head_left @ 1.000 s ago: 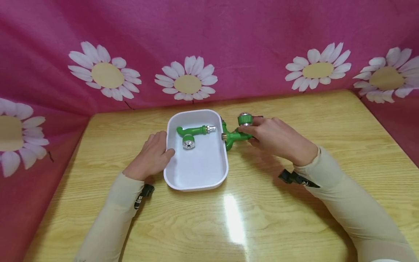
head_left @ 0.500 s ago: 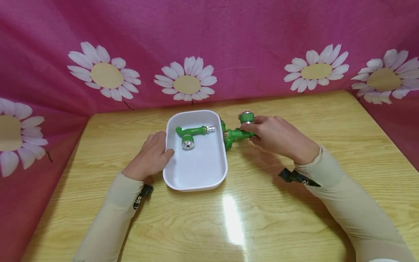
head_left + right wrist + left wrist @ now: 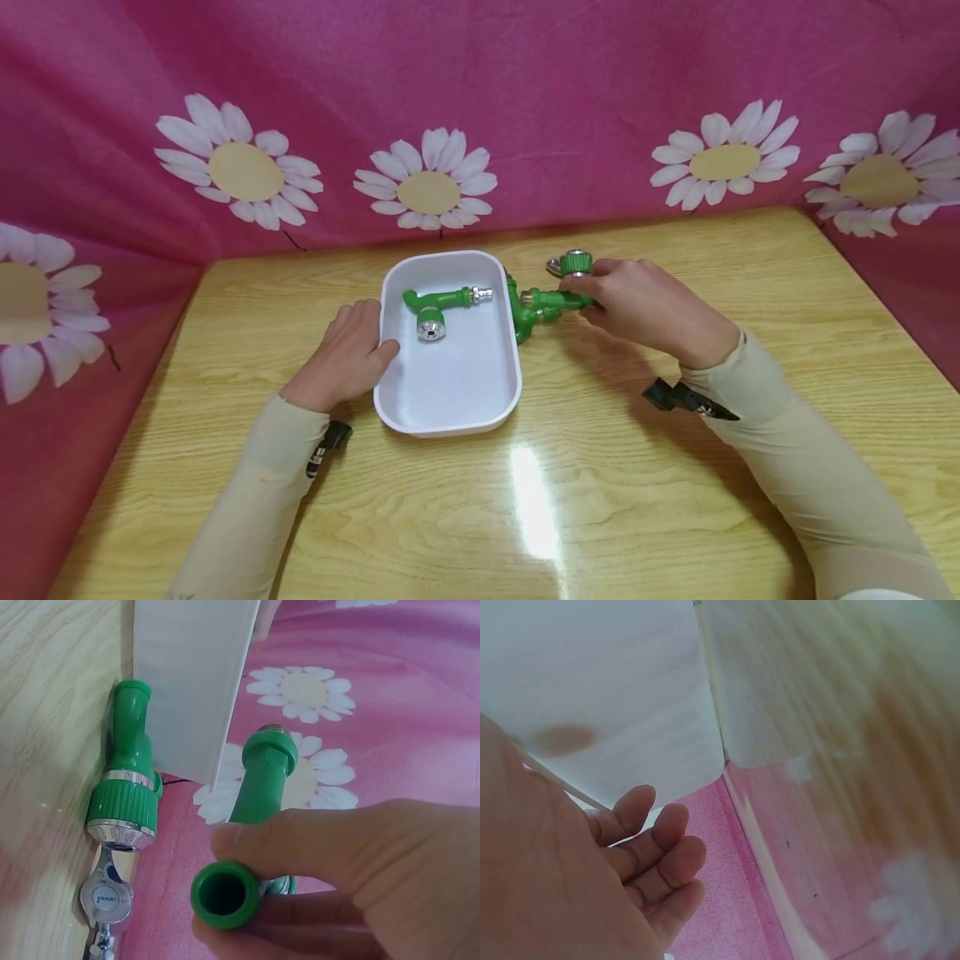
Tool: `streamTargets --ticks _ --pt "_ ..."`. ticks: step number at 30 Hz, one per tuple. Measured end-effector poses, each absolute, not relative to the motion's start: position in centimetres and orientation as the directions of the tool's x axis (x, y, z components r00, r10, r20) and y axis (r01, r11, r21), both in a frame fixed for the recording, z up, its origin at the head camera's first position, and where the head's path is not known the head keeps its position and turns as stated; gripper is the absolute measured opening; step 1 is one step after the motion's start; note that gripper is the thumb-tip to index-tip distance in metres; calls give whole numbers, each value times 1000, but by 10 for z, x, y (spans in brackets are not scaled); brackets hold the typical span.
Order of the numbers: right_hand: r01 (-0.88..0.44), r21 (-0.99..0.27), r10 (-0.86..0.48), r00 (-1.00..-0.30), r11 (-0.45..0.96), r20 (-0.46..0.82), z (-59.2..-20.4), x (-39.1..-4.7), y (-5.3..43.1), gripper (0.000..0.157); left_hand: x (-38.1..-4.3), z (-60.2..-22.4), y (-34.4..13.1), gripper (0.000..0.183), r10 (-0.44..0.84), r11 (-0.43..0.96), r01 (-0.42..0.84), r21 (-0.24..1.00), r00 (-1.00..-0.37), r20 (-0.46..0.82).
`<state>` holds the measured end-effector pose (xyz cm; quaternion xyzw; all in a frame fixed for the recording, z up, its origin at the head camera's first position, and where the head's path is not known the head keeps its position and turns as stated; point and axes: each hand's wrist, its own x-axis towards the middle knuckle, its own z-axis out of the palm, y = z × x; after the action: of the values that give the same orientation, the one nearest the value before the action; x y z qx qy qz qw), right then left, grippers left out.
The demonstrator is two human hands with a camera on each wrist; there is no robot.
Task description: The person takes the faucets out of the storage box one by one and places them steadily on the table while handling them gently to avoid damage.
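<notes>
In the head view, my left hand (image 3: 341, 354) grips the left rim of a white tray (image 3: 450, 428), thumb over the inside edge and fingers outside. A green tap (image 3: 442, 300) with a green and chrome knob lies in the tray. Right of the tray, my right hand (image 3: 652, 312) holds a second green tap (image 3: 558, 300) by its spout end, its threaded inlet pointing toward the tray. The right wrist view shows thumb and fingers around that tap (image 3: 259, 784). Below it, a third green tap (image 3: 131, 765) lies on the table beside the tray wall.
A small chrome fitting (image 3: 106, 898) lies on the table beyond the third tap, partly visible behind the held tap's knob in the head view. The wood-grain table (image 3: 420, 517) is bordered by a pink cloth (image 3: 570, 108) printed with white daisies.
My right hand has shifted slightly right with its tap, drawing the inlet away from the tray's side. More of the third tap and the chrome fitting now shows. My left hand stays on the rim.
</notes>
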<state>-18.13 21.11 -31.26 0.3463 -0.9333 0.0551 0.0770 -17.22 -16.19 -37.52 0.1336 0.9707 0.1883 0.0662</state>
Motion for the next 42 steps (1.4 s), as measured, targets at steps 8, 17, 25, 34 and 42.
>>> streamTargets --ticks 8,17,25,34,42 --pt "-622 -64 -611 -780 780 136 -314 -184 213 34 -172 -376 -161 47 283 898 237 370 -956 -74" --pt "-637 -67 -628 -769 768 117 -316 -186 215 39 -173 -376 -161 45 286 897 240 370 -956 -73" --pt "-629 -92 -626 -777 772 67 -317 -188 216 43 -173 -376 -161 46 285 897 235 374 -955 -81" --pt "-622 -77 -623 -782 779 16 -320 -191 216 36 -172 -376 -162 46 286 896 238 376 -955 -78" --pt "-627 -96 -633 -773 773 -47 -323 -193 216 33 -173 -375 -161 47 286 895 237 377 -955 -79"
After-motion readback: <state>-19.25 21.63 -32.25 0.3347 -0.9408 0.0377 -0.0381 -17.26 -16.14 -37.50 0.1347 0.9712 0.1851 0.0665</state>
